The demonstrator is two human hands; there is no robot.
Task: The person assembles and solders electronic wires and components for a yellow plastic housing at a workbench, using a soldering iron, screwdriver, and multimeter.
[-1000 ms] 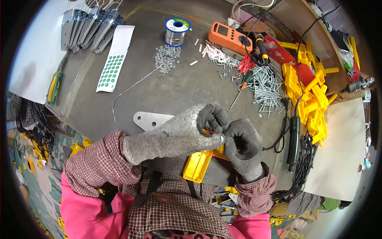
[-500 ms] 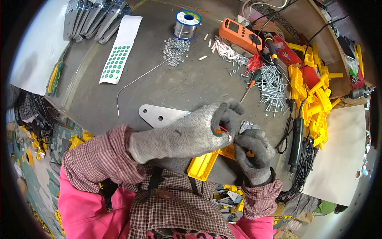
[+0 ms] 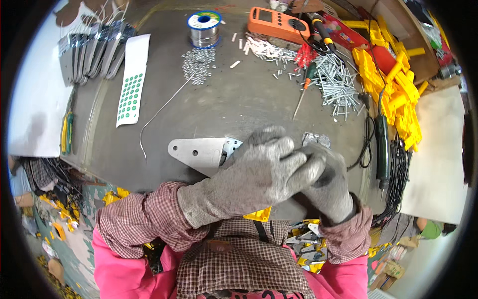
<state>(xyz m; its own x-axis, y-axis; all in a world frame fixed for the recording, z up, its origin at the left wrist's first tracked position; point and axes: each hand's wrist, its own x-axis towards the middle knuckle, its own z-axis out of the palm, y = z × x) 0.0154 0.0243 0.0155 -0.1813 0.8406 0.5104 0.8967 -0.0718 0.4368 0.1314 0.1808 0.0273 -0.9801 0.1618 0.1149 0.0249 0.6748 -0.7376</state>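
My left hand (image 3: 259, 172), in a grey glove, is closed over the near middle of the bench. Its fingers are curled against my right hand (image 3: 328, 182), also gloved and closed; whatever they hold between them is hidden. Below the left hand, the end of a yellow plastic part (image 3: 260, 214) sticks out at the bench's near edge. Beside the left hand lies a flat, tapered metal plate (image 3: 195, 152) with round holes, partly covered by the glove. A crumpled silvery piece (image 3: 316, 140) sits just beyond my right hand.
A solder spool (image 3: 204, 34) stands behind small clear rings (image 3: 198, 67). An orange multimeter (image 3: 276, 24), a screwdriver (image 3: 304, 89), a pile of screws (image 3: 336, 82) and yellow plastic parts (image 3: 393, 89) occupy the right. A sticker sheet (image 3: 131, 94), pliers (image 3: 66, 130) and metal plates (image 3: 92, 57) lie left.
My hands have come together, and the left now hides the red and orange bits seen at its fingers. Most of the yellow part is now covered. The view has shifted.
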